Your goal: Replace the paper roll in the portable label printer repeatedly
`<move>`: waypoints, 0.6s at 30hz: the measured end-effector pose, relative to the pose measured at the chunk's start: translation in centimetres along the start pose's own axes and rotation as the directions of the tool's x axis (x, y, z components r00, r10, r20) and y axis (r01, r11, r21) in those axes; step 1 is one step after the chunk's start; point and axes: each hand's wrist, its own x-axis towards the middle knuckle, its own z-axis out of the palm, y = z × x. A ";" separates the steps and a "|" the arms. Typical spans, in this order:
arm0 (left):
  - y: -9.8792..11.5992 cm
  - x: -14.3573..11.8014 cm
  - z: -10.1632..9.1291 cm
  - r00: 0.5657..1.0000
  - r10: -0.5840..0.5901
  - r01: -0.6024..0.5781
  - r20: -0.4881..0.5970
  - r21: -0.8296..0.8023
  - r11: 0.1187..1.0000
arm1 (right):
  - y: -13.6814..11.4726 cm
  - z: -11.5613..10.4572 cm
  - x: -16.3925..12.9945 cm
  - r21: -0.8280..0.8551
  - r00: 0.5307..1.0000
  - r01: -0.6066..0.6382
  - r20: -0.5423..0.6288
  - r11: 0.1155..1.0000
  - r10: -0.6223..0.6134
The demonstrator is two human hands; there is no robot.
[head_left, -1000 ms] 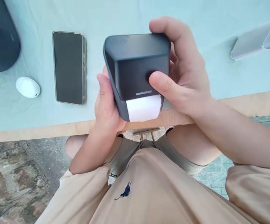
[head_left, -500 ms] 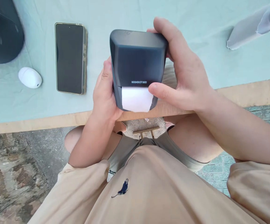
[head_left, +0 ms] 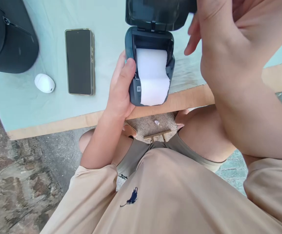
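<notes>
Now the left hand [head_left: 121, 87] is closed around the side of the black printer [head_left: 134, 87], with its thumb pressed on the rim, and it holds this device over the near edge of the table. The right hand [head_left: 231, 45] is raised large at the upper right, beside the corner of the lid [head_left: 160, 14]; whether its fingers really grip the lid, I cannot tell, because the top is cut off. What has just changed is the lid: half a second ago it was shut, with the right thumb on its front, and now it is swung back on its hinge, away from the person. By my judgement, this makes the inner compartment reachable, and the white paper [head_left: 153, 73] can be handled from above. The paper lies in the compartment and runs over the front lip, where before only its front end could be seen. Further out, the phone [head_left: 80, 61], the white oval case [head_left: 44, 83] and the dark zipped bag [head_left: 14, 42] lie to the left; the pale roll, earlier at the right, does not show any more.
</notes>
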 end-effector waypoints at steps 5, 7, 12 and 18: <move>-0.3 -0.1 -0.8 1.000 0.030 -0.030 0.007 -0.015 0.999 | 0.2 0.5 0.7 -0.193 0.988 0.152 0.038 0.969 -0.147; -0.3 -0.1 -0.8 0.997 0.069 -0.068 0.029 -0.003 0.998 | 0.1 0.7 1.1 -0.353 0.951 0.266 0.246 0.897 -0.185; 0.8 -0.7 0.3 0.997 0.025 -0.027 0.071 0.018 0.999 | -1.2 1.1 1.5 -0.638 0.901 0.270 0.432 0.722 0.045; 0.4 -0.7 0.1 0.996 0.068 -0.070 0.053 0.048 0.996 | -1.7 1.3 1.5 -0.615 0.883 0.231 0.458 0.754 0.103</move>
